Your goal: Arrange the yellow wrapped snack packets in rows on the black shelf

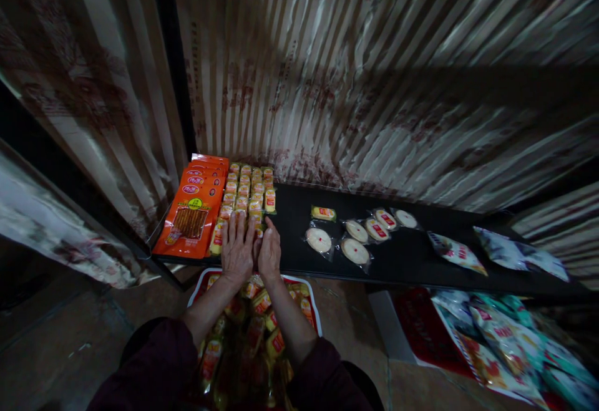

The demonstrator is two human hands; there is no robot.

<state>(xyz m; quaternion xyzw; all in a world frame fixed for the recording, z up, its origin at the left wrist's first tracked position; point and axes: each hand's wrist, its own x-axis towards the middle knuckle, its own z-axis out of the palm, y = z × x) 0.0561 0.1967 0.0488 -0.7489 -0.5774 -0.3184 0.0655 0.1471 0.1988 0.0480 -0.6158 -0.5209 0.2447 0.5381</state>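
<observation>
Yellow snack packs — beyond and beside the left fingers.

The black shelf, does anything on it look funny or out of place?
One yellow packet lies apart from the neat rows of similar yellow packets, near round white packets. Nothing looks spilled.

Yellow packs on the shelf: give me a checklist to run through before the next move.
1. Left hand and right hand at the yellow packs: ok.
2. Orange bags stacked left of the packs: ok.
3. Packs under the hands aligned: cannot tell, the hands hide them.
4. All yellow packs on the shelf grouped: not ok, a single yellow pack lies apart.
5. Basket below holds more packs: ok.
</observation>
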